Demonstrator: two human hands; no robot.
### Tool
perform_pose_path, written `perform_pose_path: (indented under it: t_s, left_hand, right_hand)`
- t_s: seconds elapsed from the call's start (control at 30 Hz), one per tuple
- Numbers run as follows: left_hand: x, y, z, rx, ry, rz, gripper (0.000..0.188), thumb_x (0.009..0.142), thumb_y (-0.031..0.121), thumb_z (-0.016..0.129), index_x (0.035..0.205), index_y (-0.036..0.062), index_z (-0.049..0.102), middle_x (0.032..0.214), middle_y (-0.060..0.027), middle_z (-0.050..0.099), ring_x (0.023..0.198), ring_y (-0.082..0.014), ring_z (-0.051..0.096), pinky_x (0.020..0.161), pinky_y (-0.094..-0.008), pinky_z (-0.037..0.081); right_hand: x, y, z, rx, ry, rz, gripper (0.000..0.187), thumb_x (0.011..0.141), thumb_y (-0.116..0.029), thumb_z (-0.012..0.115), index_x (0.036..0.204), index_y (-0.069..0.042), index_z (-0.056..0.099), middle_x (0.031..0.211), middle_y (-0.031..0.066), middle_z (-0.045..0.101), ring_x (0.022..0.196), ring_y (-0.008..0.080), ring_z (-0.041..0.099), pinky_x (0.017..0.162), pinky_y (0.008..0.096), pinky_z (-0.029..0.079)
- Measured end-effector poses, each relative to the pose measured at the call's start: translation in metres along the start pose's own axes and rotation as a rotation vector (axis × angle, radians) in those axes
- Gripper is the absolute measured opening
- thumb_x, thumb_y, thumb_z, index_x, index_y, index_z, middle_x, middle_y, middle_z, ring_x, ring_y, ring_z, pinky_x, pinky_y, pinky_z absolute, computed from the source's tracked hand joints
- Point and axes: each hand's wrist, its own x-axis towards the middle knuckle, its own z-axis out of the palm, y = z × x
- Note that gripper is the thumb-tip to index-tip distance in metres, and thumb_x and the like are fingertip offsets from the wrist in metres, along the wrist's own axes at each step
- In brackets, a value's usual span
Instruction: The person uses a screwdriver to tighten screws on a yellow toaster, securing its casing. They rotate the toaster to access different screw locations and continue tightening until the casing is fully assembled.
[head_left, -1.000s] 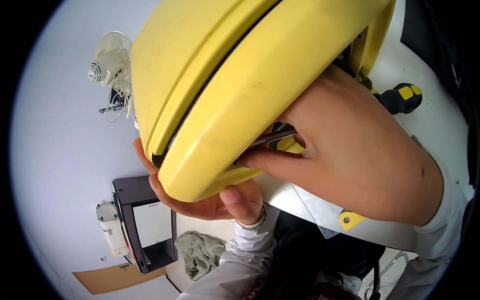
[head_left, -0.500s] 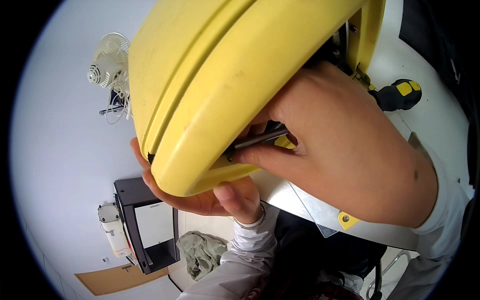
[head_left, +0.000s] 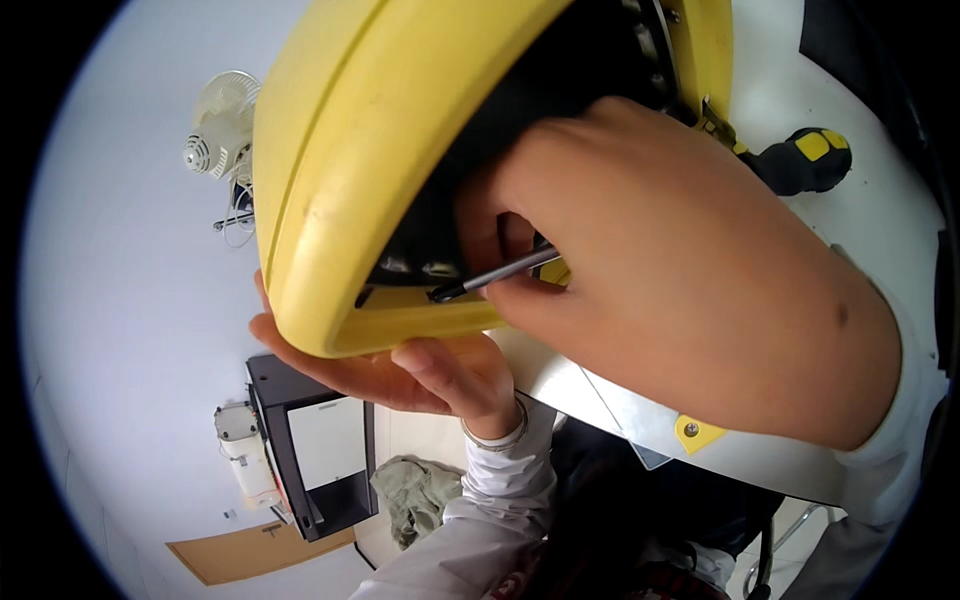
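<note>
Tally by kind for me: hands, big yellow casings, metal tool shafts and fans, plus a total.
Hands, left hand and right hand: 2
Big yellow casing: 1
Metal tool shaft: 1
Fan: 1
Total: 5

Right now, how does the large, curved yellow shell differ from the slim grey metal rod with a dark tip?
Shape: the yellow shell is broad and curved; the metal rod is thin and straight.
Colour: the yellow shell is yellow outside, the metal rod grey.
Support: the left hand cups the yellow shell from below; the right hand holds the metal rod.
Both are held in hand.
</note>
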Motion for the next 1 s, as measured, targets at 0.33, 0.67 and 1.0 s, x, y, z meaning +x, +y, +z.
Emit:
perform_pose_path:
  t_s: [0.33,0.67,1.0]
  left_hand:
    - [0.002,-0.016,-0.013,0.251,-0.007,0.174,0.069,0.093,0.034,0.044,0.145,-0.0001,0.015,0.138,-0.0238,0.036,0.126,-0.0325,0.04,0.104,-0.0454,0.034]
    - [0.029,-0.054,-0.044,0.406,-0.108,0.434,0.056,0.099,0.027,0.043,0.141,-0.0037,0.023,0.131,-0.0218,0.043,0.119,-0.0276,0.047,0.098,-0.0393,0.041]
    - [0.038,-0.063,-0.048,0.306,-0.127,0.372,0.061,0.094,0.036,0.049,0.14,0.0044,0.024,0.135,-0.0176,0.037,0.122,-0.0287,0.044,0.101,-0.0416,0.043]
  right_hand:
    - [-0.012,0.03,0.038,-0.224,-0.129,-0.123,0.013,0.074,-0.014,0.066,0.084,-0.006,0.062,0.072,0.0018,0.062,0.067,0.0221,0.066,0.056,0.0317,0.051]
    - [-0.032,0.022,0.059,-0.323,-0.118,-0.288,0.016,0.077,-0.021,0.065,0.076,-0.009,0.055,0.072,0.0001,0.054,0.055,0.0118,0.059,0.045,0.0229,0.043]
    - [-0.034,0.025,0.067,-0.353,-0.069,-0.316,0.009,0.076,-0.017,0.063,0.077,-0.012,0.055,0.084,0.0007,0.061,0.057,0.0116,0.051,0.042,0.021,0.04]
